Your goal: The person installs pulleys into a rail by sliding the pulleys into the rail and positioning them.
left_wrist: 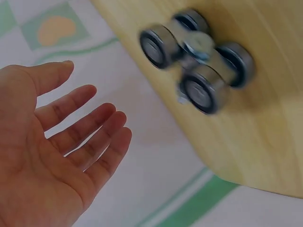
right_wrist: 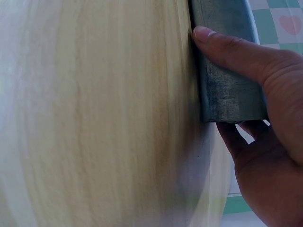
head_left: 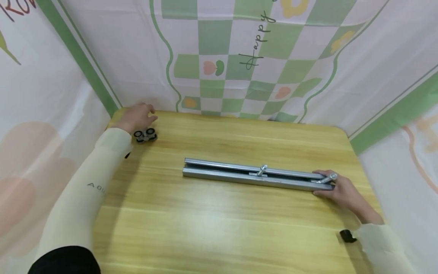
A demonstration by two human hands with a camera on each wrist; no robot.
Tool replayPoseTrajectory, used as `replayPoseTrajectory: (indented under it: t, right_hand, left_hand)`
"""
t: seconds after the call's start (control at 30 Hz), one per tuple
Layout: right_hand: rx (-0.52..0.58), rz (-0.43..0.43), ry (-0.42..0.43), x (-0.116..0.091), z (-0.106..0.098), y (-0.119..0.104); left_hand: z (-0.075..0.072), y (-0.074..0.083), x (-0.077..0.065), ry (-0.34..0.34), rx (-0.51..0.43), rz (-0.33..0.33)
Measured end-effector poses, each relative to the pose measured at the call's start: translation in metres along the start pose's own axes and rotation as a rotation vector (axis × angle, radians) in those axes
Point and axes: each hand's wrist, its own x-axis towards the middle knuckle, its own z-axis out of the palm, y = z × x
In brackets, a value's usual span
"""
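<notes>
A long silver metal rail [head_left: 219, 175] with a slot along its top lies across the table. My right hand [head_left: 345, 194] grips its right end, thumb along the near side and fingers at the far side. Two bolts stand up from the slot, one middle bolt [head_left: 262, 169] and one end bolt [head_left: 329, 178] beside the right hand. At the far left, a small four-wheeled roller trolley [left_wrist: 203, 90] sits on the table. Just beyond it, my left hand [head_left: 135, 117] hovers with fingers spread and nothing in them; the left wrist view shows a gap between hand and trolley.
The wooden table [head_left: 205, 224] has rounded far corners. A printed curtain [head_left: 137, 49] hangs behind its far edge and continues down both sides, close to the left hand.
</notes>
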Motion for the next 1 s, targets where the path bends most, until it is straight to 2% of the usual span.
replayPoseTrajectory:
  t: [0.17, 0.4, 0.6, 0.77, 1.0]
  right_hand:
    - [0.001, -0.007, 0.004, -0.001, 0.001, 0.000]
    - [0.003, -0.008, 0.003, -0.001, -0.001, -0.002]
    - [0.012, 0.006, -0.003, -0.003, -0.001, -0.001]
    - [0.013, 0.007, -0.005, -0.003, 0.000, -0.001]
    - [0.000, -0.003, -0.005, -0.002, 0.001, 0.001]
  left_hand:
    - [0.004, -0.023, 0.005, -0.055, -0.049, -0.070]
    - [0.010, -0.039, 0.013, -0.111, -0.124, -0.162]
    - [0.018, -0.042, 0.018, -0.144, -0.169, -0.182]
    - [0.021, -0.039, 0.020, -0.186, -0.155, -0.188]
    - [0.026, -0.043, 0.023, -0.180, -0.126, -0.153]
